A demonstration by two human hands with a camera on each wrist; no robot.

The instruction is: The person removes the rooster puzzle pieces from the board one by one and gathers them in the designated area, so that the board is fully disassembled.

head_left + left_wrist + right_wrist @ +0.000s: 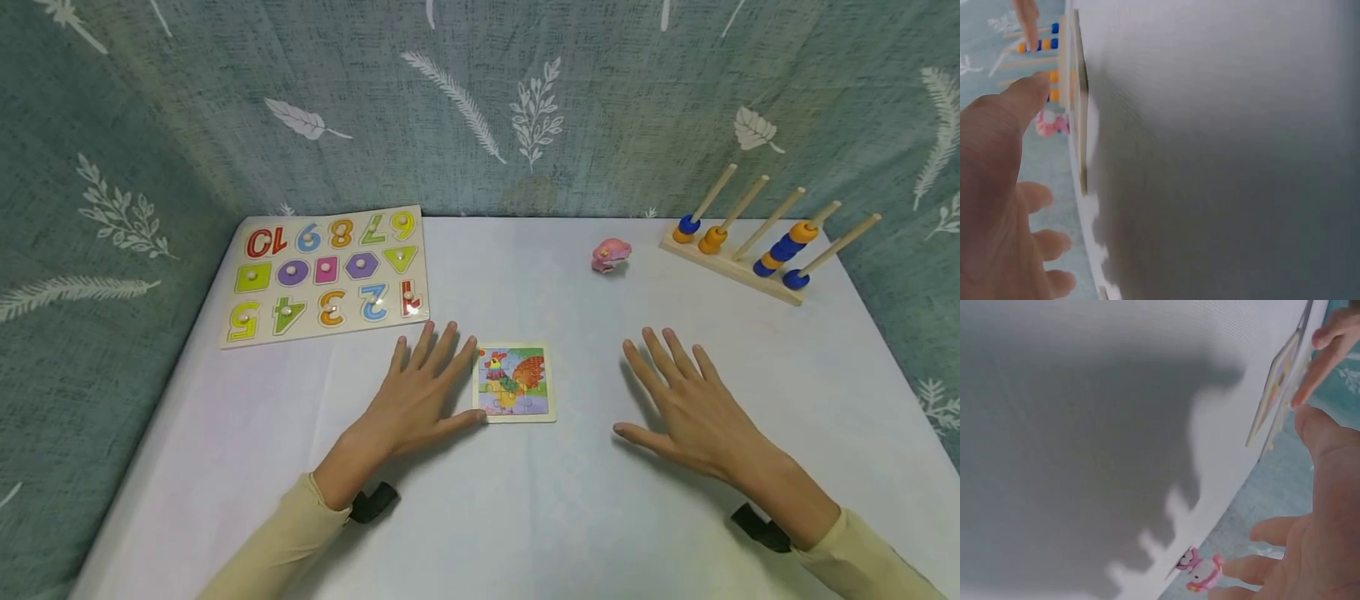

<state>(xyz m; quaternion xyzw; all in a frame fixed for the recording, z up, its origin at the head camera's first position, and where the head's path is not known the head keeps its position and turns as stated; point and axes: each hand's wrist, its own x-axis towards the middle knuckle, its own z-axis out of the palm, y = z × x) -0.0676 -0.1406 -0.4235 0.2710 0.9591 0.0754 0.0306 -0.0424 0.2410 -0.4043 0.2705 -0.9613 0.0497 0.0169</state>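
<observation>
A small square jigsaw puzzle with a rooster picture lies on the white table, its pieces filling the frame. My left hand hovers by its left side with fingers spread, thumb and fingertips close to the puzzle's edge; nothing is held. In the left wrist view the left hand is above its own shadow, and the puzzle shows edge-on. Farther right, my right hand is held over the table, fingers spread and grasping nothing. The right wrist view shows the right hand with the puzzle beyond its thumb.
A wooden number-and-shape board lies at the back left. Toward the back stands a small pink toy figure. A wooden peg abacus with blue and orange beads is at the back right. Patterned green cloth hangs behind the table.
</observation>
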